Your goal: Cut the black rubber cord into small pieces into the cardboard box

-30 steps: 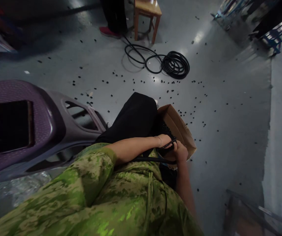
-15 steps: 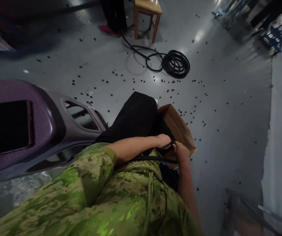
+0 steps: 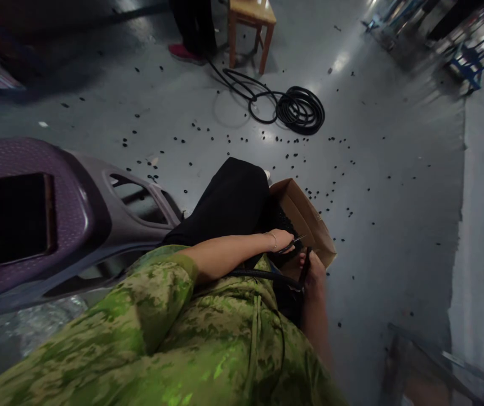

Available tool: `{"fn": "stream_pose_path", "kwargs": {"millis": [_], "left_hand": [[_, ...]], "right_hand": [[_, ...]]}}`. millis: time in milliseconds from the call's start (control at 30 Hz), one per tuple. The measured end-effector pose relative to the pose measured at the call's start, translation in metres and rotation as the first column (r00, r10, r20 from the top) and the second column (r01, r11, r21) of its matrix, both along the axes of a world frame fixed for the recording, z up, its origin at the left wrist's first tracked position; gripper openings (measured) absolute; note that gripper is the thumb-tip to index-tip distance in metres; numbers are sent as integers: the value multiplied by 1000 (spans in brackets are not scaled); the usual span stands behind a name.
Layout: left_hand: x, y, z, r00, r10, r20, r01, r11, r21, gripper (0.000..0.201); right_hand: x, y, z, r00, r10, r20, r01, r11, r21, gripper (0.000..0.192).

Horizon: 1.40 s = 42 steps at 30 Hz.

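Over an open cardboard box (image 3: 315,228), my left hand (image 3: 282,240) is closed around a pair of scissors (image 3: 298,239), the blades pointing right. Just to the right and slightly lower, my right hand (image 3: 315,273) grips a black rubber hose (image 3: 273,275) near its end. That end stands up from my fingers, a small gap away from the scissors. From there the hose runs left across my lap and passes beneath my left forearm. Many small black pieces (image 3: 286,223) lie inside the box, partly hidden by my left hand and knee.
A purple plastic stool (image 3: 72,208) with a phone (image 3: 22,217) on it stands at my left. Small black rings dot the grey floor. Ahead lie a coiled black hose (image 3: 301,110), a wooden stool (image 3: 252,17) and a person's red shoe (image 3: 186,53). Blue-framed carts (image 3: 467,67) are far right.
The scissors have come away from the hose, and their blades now show. My right hand has moved slightly down and turned, tipping the hose end upward.
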State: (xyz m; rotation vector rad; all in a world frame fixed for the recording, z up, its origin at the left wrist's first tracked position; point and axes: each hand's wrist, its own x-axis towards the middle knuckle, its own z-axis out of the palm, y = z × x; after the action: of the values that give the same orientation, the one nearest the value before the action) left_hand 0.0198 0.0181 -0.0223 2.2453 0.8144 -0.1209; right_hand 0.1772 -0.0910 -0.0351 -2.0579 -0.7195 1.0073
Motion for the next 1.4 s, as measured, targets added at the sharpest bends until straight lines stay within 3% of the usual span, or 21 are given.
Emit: {"fn": "stream_pose_path", "kwargs": {"millis": [133, 200, 300, 467, 600, 800, 933, 1133, 1400], "left_hand": [[-2, -2, 1, 998, -33, 46, 32, 999, 18, 34], [-2, -3, 2, 998, -46, 49, 44, 998, 37, 33], [-3, -4, 6, 997, -70, 44, 68, 996, 58, 33], [-6, -5, 14, 995, -78, 61, 74, 995, 66, 32], [-7, -6, 15, 986, -136, 96, 131, 989, 62, 32], [-7, -8, 14, 962, -228, 148, 216, 972, 92, 28], [-6, -8, 14, 961, -223, 160, 211, 973, 93, 26], [-6, -7, 12, 961, -233, 151, 220, 970, 98, 26], [-6, -7, 7, 959, -234, 162, 214, 968, 134, 25]], "right_hand": [[-5, -16, 2, 916, -170, -362, 198, 979, 41, 34], [-8, -21, 5, 873, -204, -443, 246, 968, 38, 36], [-10, -25, 8, 867, -185, -463, 222, 975, 27, 48], [-6, -24, 15, 963, -92, -253, 114, 991, 74, 45], [-4, -19, 22, 996, -61, -61, 69, 989, 134, 39], [-8, -14, 29, 997, 6, 78, -22, 978, 205, 41], [-9, -14, 24, 972, 111, 206, -144, 977, 156, 44], [-7, -15, 14, 966, 106, 235, -140, 981, 132, 51], [1, -19, 7, 925, 188, 331, -242, 961, 130, 53]]}}
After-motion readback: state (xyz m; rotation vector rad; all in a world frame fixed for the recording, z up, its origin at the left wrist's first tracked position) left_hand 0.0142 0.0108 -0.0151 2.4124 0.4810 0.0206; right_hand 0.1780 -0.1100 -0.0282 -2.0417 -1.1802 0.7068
